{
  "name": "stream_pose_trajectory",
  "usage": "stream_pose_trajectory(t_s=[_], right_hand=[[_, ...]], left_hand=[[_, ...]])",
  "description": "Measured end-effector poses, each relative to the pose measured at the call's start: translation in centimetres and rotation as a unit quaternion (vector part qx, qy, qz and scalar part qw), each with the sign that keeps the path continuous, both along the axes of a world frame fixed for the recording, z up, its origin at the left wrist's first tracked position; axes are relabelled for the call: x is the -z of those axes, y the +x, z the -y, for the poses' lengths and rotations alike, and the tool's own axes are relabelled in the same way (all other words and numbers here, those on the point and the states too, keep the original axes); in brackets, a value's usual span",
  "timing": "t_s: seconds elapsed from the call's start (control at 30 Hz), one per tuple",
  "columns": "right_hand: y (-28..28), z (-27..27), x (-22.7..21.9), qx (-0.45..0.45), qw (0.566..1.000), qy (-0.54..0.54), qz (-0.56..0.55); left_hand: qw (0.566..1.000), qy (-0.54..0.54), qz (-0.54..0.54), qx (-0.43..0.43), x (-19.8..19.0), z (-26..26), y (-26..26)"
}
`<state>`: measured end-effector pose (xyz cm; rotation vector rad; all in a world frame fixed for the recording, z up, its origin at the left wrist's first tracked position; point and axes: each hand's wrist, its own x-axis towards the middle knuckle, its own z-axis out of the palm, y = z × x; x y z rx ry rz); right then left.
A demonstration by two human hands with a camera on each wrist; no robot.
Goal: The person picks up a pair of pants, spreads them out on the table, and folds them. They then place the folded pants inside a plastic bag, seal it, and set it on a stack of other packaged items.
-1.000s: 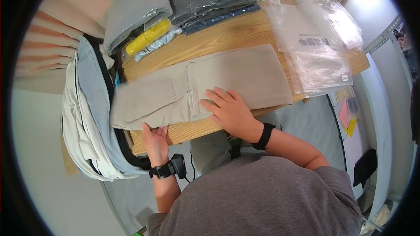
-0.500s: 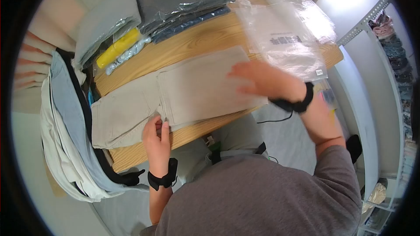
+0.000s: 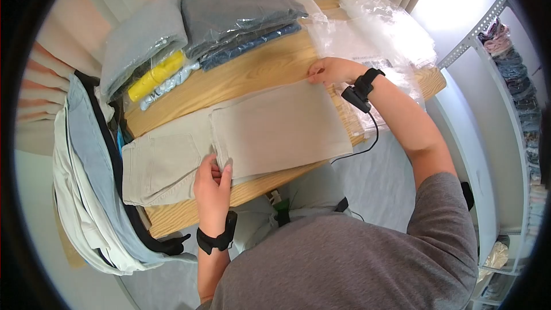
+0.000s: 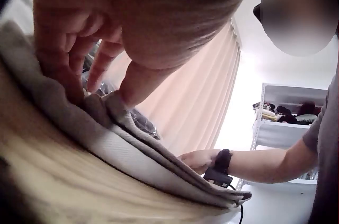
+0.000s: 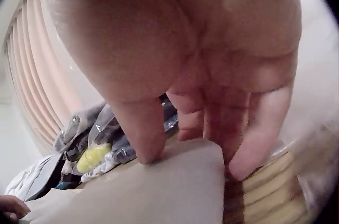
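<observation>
Beige trousers (image 3: 281, 132) lie on the wooden table, folded over so the leg ends rest across the middle near the pocket. My left hand (image 3: 212, 186) pinches the near end of that hem; in the left wrist view, its thumb (image 4: 143, 83) and fingers hold the layered cloth edge (image 4: 114, 110). At the far right corner of the fold, my right hand (image 3: 338, 71) grips the cloth between thumb and fingers. The right wrist view shows its thumb (image 5: 140, 131) on top of the corner (image 5: 198, 152), with the fingers at the edge.
Bagged folded garments (image 3: 241, 8) are stacked at the back, beside a yellow roll (image 3: 156, 76). Clear plastic bags (image 3: 390, 28) lie at the right end. Light jeans (image 3: 94, 166) hang over the left side. A metal shelf rack (image 3: 488, 40) stands at right.
My right hand lifted off the middle of the trousers and moved to their far right corner. My left hand slid right from the near edge by the pocket to the hem. The head view shifted.
</observation>
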<state>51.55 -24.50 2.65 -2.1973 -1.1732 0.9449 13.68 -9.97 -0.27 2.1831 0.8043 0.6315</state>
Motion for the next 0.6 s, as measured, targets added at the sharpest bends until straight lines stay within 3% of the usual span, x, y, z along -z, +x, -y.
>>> stream_pose_trajectory(t_s=[0.1,0.27,0.37,0.43,0.47,0.53,0.6], right_hand=[[1.7,0.2,1.7,-0.027,0.999,0.024,0.013],[2.3,0.8,1.8,-0.036,0.997,0.045,-0.052],[1.6,0.7,0.9,-0.059,0.995,0.084,0.016],[1.2,0.4,-0.1,-0.040,0.995,-0.070,0.057],[0.7,0.6,-0.4,-0.037,0.995,-0.072,0.056],[-0.8,0.7,-1.2,0.060,0.996,-0.059,-0.005],[-0.8,0.6,-1.1,0.061,0.997,-0.052,-0.017]], left_hand=[[1.000,0.022,-0.014,-0.005,-0.3,0.2,0.4],[0.995,-0.099,0.012,-0.008,-0.2,-0.3,0.5],[0.993,-0.111,0.042,-0.004,0.8,-0.7,0.2],[0.992,-0.114,0.044,-0.004,0.8,-0.8,0.3],[0.992,-0.117,0.047,-0.003,0.8,-0.8,0.3],[0.993,-0.112,0.034,-0.001,0.8,-0.9,0.4],[0.994,-0.106,0.020,0.001,0.3,-0.7,0.7]])
